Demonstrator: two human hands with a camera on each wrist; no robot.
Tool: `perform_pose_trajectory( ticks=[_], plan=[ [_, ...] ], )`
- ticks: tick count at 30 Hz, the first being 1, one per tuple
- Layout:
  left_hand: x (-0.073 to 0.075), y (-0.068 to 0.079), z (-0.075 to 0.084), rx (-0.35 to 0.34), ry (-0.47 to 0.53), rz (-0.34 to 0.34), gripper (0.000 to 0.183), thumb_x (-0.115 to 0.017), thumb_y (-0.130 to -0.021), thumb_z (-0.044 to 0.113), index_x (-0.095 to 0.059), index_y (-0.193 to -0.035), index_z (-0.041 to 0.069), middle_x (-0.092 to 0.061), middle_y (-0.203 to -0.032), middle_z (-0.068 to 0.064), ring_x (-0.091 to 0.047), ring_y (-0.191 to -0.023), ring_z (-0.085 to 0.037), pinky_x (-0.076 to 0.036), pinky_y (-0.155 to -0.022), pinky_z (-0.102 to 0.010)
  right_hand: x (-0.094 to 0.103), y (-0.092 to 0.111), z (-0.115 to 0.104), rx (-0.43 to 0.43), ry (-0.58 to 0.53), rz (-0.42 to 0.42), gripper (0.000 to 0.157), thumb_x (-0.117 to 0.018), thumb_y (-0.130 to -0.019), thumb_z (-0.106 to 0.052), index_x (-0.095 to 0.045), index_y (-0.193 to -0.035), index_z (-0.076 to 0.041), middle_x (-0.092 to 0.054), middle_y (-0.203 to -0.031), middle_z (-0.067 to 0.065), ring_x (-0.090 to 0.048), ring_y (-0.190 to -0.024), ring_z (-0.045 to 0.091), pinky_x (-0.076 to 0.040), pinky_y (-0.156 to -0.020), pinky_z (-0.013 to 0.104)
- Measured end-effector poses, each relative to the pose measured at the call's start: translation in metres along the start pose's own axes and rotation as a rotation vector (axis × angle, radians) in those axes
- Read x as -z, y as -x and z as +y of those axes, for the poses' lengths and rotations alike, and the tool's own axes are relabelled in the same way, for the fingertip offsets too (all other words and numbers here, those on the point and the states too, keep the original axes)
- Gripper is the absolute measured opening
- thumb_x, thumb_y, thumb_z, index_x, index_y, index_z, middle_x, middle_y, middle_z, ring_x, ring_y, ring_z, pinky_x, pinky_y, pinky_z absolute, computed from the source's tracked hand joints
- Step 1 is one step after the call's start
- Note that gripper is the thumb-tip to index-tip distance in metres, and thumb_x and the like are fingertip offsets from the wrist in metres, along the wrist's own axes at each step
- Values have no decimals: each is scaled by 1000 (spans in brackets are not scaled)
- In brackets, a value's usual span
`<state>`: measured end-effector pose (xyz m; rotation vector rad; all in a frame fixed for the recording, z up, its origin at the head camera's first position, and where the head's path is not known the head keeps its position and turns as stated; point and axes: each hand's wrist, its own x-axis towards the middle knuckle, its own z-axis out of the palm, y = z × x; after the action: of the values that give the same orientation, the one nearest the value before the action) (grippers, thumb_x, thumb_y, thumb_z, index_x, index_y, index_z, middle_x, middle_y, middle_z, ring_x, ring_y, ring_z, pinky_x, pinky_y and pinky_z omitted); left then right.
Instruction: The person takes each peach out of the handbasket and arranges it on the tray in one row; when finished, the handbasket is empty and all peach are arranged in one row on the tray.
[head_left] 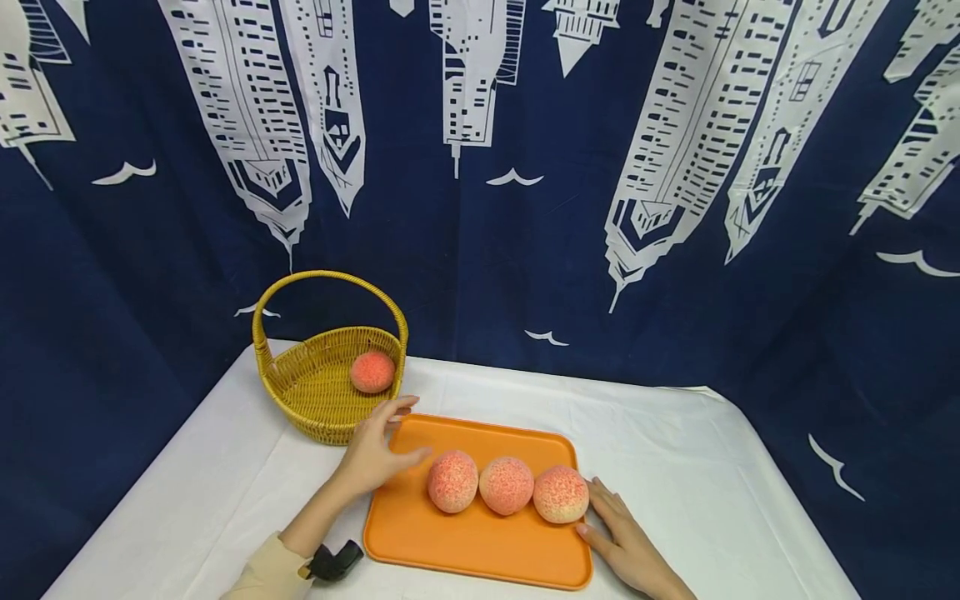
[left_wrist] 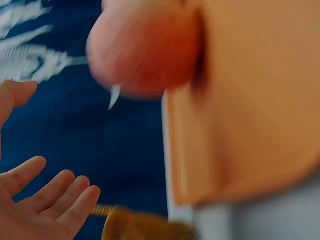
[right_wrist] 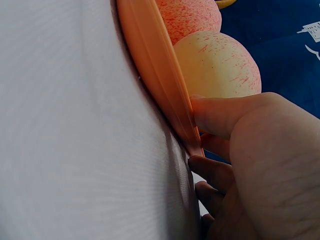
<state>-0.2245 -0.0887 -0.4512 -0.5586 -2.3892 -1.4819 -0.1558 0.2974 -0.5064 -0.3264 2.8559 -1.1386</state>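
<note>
My left hand (head_left: 372,450) hovers with spread fingers over the left edge of an orange tray (head_left: 480,554), its fingertips close to a wicker basket's rim. Nothing is in this hand; the left wrist view shows its bare palm and fingers (left_wrist: 80,212). Three pink, speckled peaches form a row on the tray: a left one (head_left: 453,482), a middle one (head_left: 507,486) and a right one (head_left: 561,495). At the tray's right side, my right hand (head_left: 630,546) holds the rim, thumb at the top and fingers on the outer side, right beside the right peach (right_wrist: 217,67).
The yellow wicker basket (head_left: 315,379), with a tall arched handle, stands behind and left of the tray. Another peach (head_left: 372,372) lies inside it. A white cloth (head_left: 720,475) covers the table, and a navy curtain (head_left: 465,267) with white buildings hangs behind.
</note>
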Motion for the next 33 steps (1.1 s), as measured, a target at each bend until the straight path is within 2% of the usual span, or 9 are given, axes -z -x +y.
perform_pose_trajectory(
  ticks=[2, 5, 8, 11, 15, 19, 24, 27, 33],
  plan=[
    [15, -10, -2, 24, 4, 70, 66, -85, -71, 13, -56, -129, -1, -60, -124, -20, -60, -113, -38, -51, -95, -51, 1, 0, 0, -10, -7, -10, 65, -59, -95, -39, -42, -147, -4, -29, -157, 22, -17, -147, 42, 8, -99, -5],
    [37, -29, -11, 69, -10, 122, 64, -83, -74, 11, -55, -130, -1, -57, -126, -24, -59, -114, -42, -50, -96, -53, 2, -1, 1, -37, -15, -26, 65, -59, -95, -39, -41, -147, -5, -28, -158, 19, -16, -148, 40, 9, -99, -5],
    [55, -49, -24, 106, -49, 119, 62, -80, -76, 8, -54, -131, -1, -53, -129, -25, -53, -119, -43, -46, -98, -57, 3, -1, 1, -55, -14, -34, 66, -59, -95, -39, -40, -148, -5, -27, -159, 19, -15, -149, 38, 9, -98, -5],
    [65, -64, -39, 141, -99, 78, 59, -79, -78, 8, -56, -132, 1, -49, -135, -24, -45, -126, -43, -42, -100, -61, 3, -1, 1, -69, -20, -41, 67, -60, -94, -39, -39, -149, -5, -26, -159, 18, -14, -149, 37, 9, -98, -5],
    [69, -75, -57, 183, -132, 18, 56, -77, -80, 7, -57, -132, 2, -45, -141, -23, -39, -133, -45, -38, -104, -63, 3, -2, 1, -81, -24, -56, 68, -60, -94, -39, -38, -150, -7, -24, -160, 17, -13, -150, 36, 9, -97, -6],
    [67, -80, -68, 197, -160, -20, 54, -77, -80, 5, -59, -130, 1, -44, -141, -26, -40, -132, -47, -38, -105, -63, 2, 0, 2, -79, -15, -56, 67, -60, -94, -40, -40, -149, -7, -24, -160, 18, -13, -150, 36, 9, -97, -6],
    [65, -81, -81, 246, -160, -38, 56, -76, -80, 6, -57, -132, 1, -45, -140, -26, -43, -129, -47, -39, -104, -62, 1, 0, 2, -53, 10, -42, 65, -61, -94, -40, -43, -147, -6, -30, -158, 17, -17, -149, 36, 7, -99, -6],
    [65, -84, -86, 286, -157, -45, 62, -78, -80, 9, -53, -136, 4, -44, -142, -25, -44, -128, -47, -39, -104, -62, 1, 0, 1, -53, 12, -41, 66, -61, -94, -39, -42, -147, -6, -28, -159, 18, -17, -149, 37, 7, -98, -6],
    [62, -91, -91, 280, -211, -37, 72, -81, -75, 10, -48, -140, 4, -45, -141, -27, -44, -128, -48, -36, -105, -64, 1, -2, 1, -65, 7, -41, 67, -61, -94, -39, -40, -148, -5, -25, -159, 20, -16, -149, 38, 8, -97, -6]
  ],
)
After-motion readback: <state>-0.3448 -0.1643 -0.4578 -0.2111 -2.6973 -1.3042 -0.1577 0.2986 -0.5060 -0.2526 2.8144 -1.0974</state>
